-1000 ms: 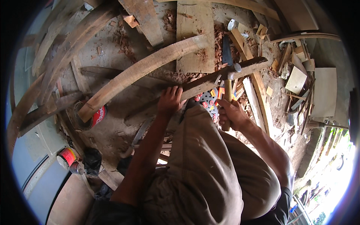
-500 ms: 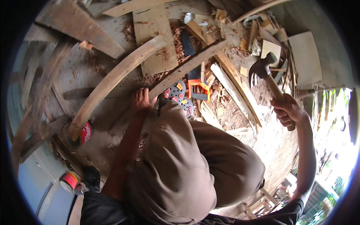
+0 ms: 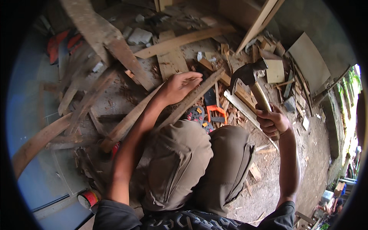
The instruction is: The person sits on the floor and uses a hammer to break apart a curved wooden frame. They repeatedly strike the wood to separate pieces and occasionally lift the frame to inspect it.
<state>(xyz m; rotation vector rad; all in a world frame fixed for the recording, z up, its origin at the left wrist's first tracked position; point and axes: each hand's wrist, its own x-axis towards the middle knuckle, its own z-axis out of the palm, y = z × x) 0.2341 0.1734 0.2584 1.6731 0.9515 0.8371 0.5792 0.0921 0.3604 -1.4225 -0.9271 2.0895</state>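
My right hand grips a claw hammer by its wooden handle. The dark metal head is raised, with its curved claw pointing left. My left hand reaches forward with fingers stretched out and nothing seen in them. It hovers by a narrow wooden strip, which slants from my left knee toward the far right; I cannot tell whether they touch. Under my left forearm lies a longer, pale wooden piece, partly hidden by the arm. A saw with an orange handle rests on the ground ahead of my shoes.
Several boards and curved wooden pieces lean at the left. A beam lies across the back. Offcuts and a square panel stand at the right. A red-labelled can sits lower left. Another person is far off, lower right.
My left hand has let go of the wooden strip and moved forward and right, its fingers now outstretched. The hammer has come lower and further left. The whole view has shifted.
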